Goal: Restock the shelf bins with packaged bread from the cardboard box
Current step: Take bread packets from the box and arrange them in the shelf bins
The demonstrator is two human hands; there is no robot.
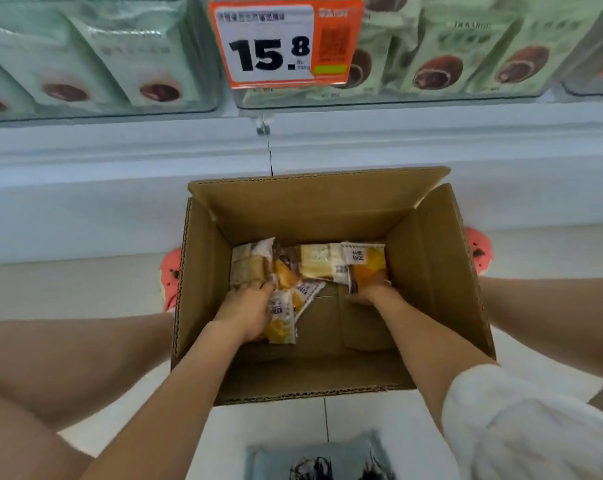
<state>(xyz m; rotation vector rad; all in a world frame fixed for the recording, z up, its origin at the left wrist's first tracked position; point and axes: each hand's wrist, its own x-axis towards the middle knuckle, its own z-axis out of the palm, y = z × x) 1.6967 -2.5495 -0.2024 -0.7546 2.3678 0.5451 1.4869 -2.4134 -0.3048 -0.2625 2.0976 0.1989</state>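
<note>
Open cardboard box on the floor below shelf bins. Both hands deep inside: left hand gripping bread packets at the left, right hand clutching an orange packet at the right. More packets along the far wall.

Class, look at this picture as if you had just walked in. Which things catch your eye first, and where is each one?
First comes the orange price tag, hanging at top centre in front of the shelf bins of green packets. Below it, an open cardboard box stands on the floor. Inside it, the left hand and the right hand each hold a bread packet from the few on its bottom.
</note>
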